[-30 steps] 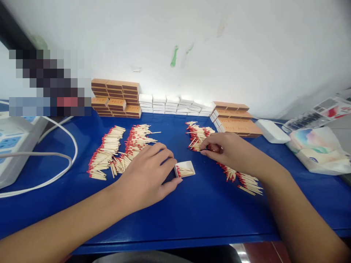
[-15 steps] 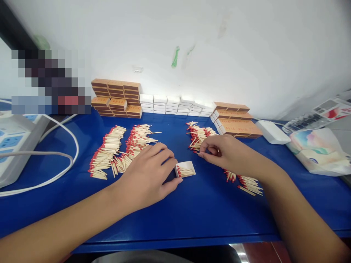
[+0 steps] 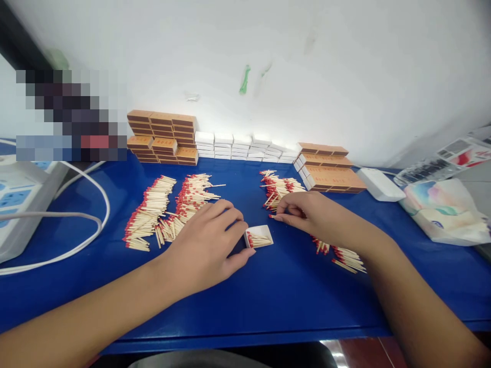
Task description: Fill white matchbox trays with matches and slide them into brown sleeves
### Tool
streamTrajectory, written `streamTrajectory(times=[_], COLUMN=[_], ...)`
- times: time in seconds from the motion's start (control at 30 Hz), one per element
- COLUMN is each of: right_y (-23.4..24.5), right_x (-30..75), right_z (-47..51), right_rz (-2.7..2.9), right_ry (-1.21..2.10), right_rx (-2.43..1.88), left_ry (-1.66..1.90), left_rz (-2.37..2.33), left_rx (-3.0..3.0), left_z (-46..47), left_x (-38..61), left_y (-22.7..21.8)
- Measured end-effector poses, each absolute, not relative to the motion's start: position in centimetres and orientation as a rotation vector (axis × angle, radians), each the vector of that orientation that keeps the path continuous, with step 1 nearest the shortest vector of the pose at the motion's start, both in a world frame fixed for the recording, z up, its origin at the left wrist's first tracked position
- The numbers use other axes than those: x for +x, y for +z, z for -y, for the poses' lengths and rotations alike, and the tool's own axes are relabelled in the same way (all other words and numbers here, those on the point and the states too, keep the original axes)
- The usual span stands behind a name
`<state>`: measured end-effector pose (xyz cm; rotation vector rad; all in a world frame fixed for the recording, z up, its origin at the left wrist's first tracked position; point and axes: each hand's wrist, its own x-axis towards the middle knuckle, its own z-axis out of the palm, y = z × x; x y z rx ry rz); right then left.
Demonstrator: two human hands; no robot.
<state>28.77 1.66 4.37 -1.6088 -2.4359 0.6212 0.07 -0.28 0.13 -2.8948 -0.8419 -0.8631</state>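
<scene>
A small white matchbox tray (image 3: 269,229) lies on the blue table, with several red-headed matches (image 3: 259,239) in it. My left hand (image 3: 210,240) steadies the tray at its left end, thumb at the near corner and index finger at the far one. My right hand (image 3: 303,212) is to the right of the tray, thumb and fingertips pinched on matches (image 3: 271,216) whose red heads stick out; how many is unclear. Just beyond those fingers spreads a loose pile of matches (image 3: 282,184). More matches (image 3: 347,259) lie partly under my right wrist.
Two match heaps (image 3: 153,209) (image 3: 195,194) lie to the left. Along the wall stand brown matchboxes (image 3: 163,135), white trays (image 3: 233,145) and more brown matchboxes (image 3: 333,174). A power strip (image 3: 23,204) with white cables is at left; a white adapter (image 3: 379,185) and tissue pack (image 3: 441,209) at right.
My right hand has shifted slightly, and red match heads now show more clearly at its fingertips. My left hand and the tray stay where they were.
</scene>
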Motion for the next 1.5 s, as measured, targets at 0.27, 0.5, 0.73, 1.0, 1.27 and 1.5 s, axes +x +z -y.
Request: streamTrajectory(times=[0.27, 0.5, 0.73, 1.0, 1.27, 1.5], right_y=[4.3, 3.8, 3.8, 3.6, 2.9, 3.5], right_x=[26.4, 26.6, 29.8, 29.8, 30.5, 29.9], right_z=[0.3, 0.0, -1.6, -2.1, -2.4, -2.3], right_rz=[2.393, 2.446, 2.420, 2.469, 2.454, 2.478], right_ry=[0.737, 0.598, 0.333, 0.384, 0.378, 0.393], right_rx=[-1.417, -1.374, -1.505, -1.521, -1.459, -1.514], left_ry=[-0.837, -0.841, -0.855, -0.866, -0.863, -0.859], left_rz=[0.852, 0.847, 0.840, 0.829, 0.835, 0.839], left_rx=[-2.887, -2.886, -2.874, -2.884, -2.881, -2.889], left_z=[0.2, 0.2, 0.2, 0.2, 0.3, 0.3], left_x=[0.1, 0.1, 0.1, 0.1, 0.0, 0.1], left_y=[0.1, 0.2, 0.1, 0.4, 0.2, 0.2])
